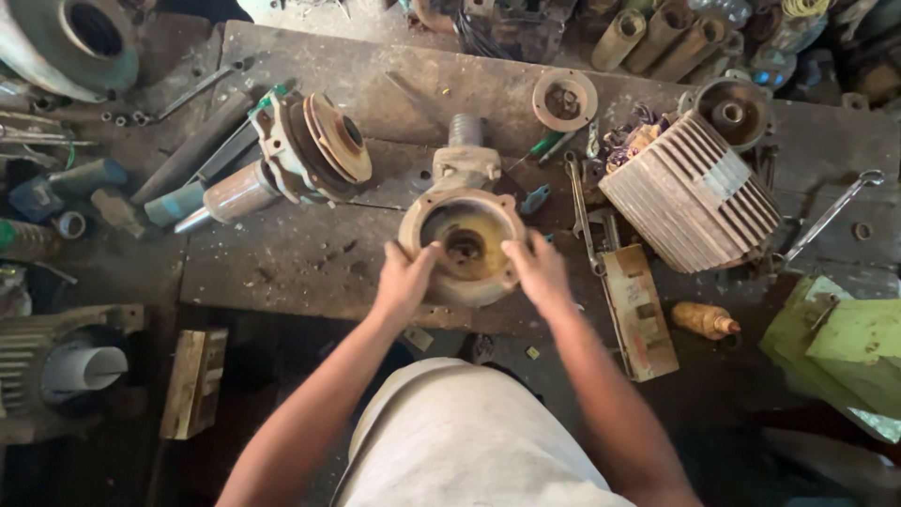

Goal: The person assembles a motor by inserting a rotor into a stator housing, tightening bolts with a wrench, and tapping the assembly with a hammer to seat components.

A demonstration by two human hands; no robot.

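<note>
A rusty round pump housing (pixel 464 237) with a hollow centre and a threaded pipe neck at its far end lies on the worn wooden workbench (pixel 282 258). My left hand (pixel 405 278) grips its left rim. My right hand (pixel 538 269) grips its right rim. Both thumbs hook over the flange edge.
A rotor shaft with impeller plates (pixel 305 150) lies to the left. A finned motor casing (pixel 690 192) sits to the right, with spanners (pixel 584 221), a long wrench (pixel 831 214), a round cover (pixel 563 99) and a screwdriver (pixel 544 145) nearby. A wooden block (pixel 194 380) stands below the bench edge.
</note>
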